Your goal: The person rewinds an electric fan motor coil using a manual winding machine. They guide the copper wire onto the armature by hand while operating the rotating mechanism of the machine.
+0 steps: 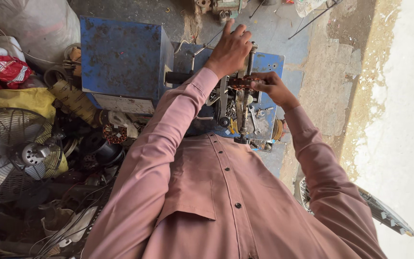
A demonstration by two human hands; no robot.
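Note:
A worn blue metal machine [123, 62] stands in front of me, with a shaft, a threaded rod [251, 57] and small metal parts at its right end. My left hand [229, 50] rests on top of that end, fingers curled over the fittings next to the threaded rod. My right hand [270, 88] pinches a copper-coloured wound coil piece [239, 83] mounted on the machine's shaft. Both arms wear dusty-pink sleeves. What lies under my left palm is hidden.
A wire-caged fan [15, 148] lies at the left among scrap motor parts, wires and a wound stator [115, 134]. A yellow sack [17, 100] and red packet [6, 69] sit behind it. Bare concrete runs along the right, and a fan grille edge [384, 211] shows at lower right.

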